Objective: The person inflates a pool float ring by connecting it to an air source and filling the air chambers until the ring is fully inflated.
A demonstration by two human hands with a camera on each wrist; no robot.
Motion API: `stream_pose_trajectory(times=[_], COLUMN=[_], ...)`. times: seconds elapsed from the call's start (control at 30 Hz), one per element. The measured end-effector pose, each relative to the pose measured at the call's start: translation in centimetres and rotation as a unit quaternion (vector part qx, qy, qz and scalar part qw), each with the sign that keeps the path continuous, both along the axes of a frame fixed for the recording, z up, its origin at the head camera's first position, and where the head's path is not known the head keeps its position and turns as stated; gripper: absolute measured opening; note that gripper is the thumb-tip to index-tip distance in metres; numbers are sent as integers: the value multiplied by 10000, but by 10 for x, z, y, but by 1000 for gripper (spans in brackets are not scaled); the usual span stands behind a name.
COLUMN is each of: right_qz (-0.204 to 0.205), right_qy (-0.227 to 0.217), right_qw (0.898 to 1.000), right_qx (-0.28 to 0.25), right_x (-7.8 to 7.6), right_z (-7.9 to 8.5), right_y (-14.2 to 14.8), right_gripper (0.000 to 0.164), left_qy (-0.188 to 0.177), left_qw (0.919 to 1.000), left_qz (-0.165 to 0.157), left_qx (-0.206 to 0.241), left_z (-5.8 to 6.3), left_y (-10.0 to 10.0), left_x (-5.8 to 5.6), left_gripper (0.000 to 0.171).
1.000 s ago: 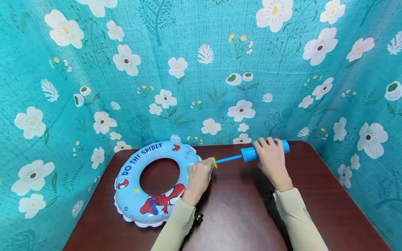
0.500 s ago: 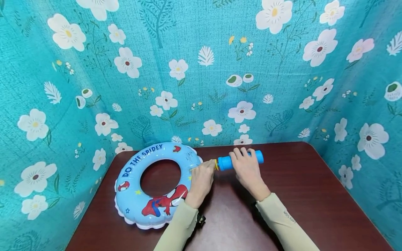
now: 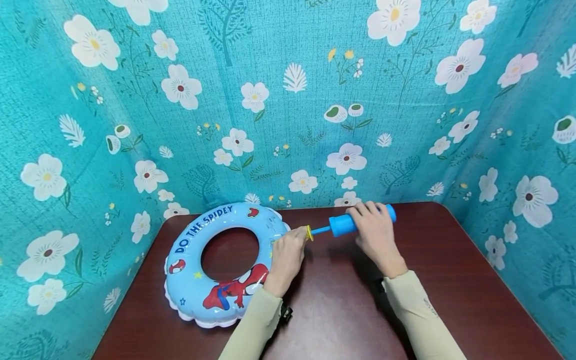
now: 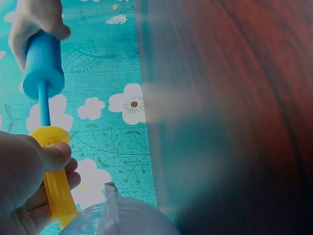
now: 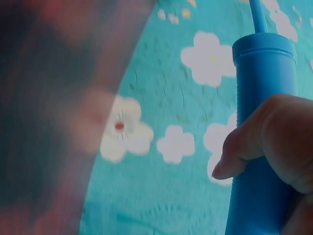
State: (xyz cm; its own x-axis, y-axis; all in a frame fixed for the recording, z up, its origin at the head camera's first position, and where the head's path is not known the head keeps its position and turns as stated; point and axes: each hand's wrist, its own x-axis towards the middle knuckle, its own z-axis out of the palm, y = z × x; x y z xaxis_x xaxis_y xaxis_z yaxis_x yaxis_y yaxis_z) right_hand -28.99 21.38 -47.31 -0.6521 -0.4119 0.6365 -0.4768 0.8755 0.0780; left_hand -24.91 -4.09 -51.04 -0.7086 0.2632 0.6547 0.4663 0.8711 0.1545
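A light blue inflatable swim ring (image 3: 185,282) with a red cartoon figure lies on the left of the table. My left hand (image 3: 288,255) grips the yellow end piece (image 4: 55,188) of a blue hand pump (image 3: 343,225) beside the ring's right side. In the left wrist view, the yellow piece's lower end meets the clear plastic of the ring (image 4: 139,215). My right hand (image 3: 374,235) is wrapped round the pump's blue barrel, thumb across it in the right wrist view. A short length of thin blue rod (image 3: 321,230) shows between barrel and yellow flange.
The dark red-brown table (image 3: 333,310) has rounded back corners. A turquoise flowered curtain (image 3: 288,130) stands behind it and along both sides. Pale sleeves cover both forearms, and a small black device (image 3: 286,314) sits at the left wrist.
The right hand slid the barrel left, up against the yellow flange, then drew it partway back right, exposing the rod again. The left hand and ring stay nearly in place.
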Motion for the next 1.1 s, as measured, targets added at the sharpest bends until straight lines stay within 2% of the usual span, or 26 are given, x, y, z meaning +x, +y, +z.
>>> stream_pose_trajectory(times=[0.3, 0.63, 0.73, 0.87, 0.97, 1.1], right_qz=[-448, -805, -844, -878, -749, -544], right_qy=[-14, -125, -84, 31, 187, 489], right_qw=[9986, 9956, 9958, 9960, 9970, 9972], right_qx=[-286, -469, -345, -138, -40, 142], right_x=[-1, 3, 3, 3, 5, 9], right_z=[15, 19, 19, 20, 19, 15], right_y=[38, 57, 53, 37, 20, -2], right_gripper=[65, 71, 68, 60, 52, 47], left_qy=[70, -103, -61, 181, 370, 389], left_qw=[9999, 9998, 9999, 9997, 9992, 9991], left_qz=[-34, -127, -147, -143, -135, -147], left_qx=[91, 94, 38, -58, -92, -59], left_z=[-1, -1, -2, -1, -2, -1], left_y=[-2, -3, -3, -2, -2, -1], left_x=[-1, -2, -2, -2, -2, -1], left_gripper=[10, 8, 12, 12, 8, 4])
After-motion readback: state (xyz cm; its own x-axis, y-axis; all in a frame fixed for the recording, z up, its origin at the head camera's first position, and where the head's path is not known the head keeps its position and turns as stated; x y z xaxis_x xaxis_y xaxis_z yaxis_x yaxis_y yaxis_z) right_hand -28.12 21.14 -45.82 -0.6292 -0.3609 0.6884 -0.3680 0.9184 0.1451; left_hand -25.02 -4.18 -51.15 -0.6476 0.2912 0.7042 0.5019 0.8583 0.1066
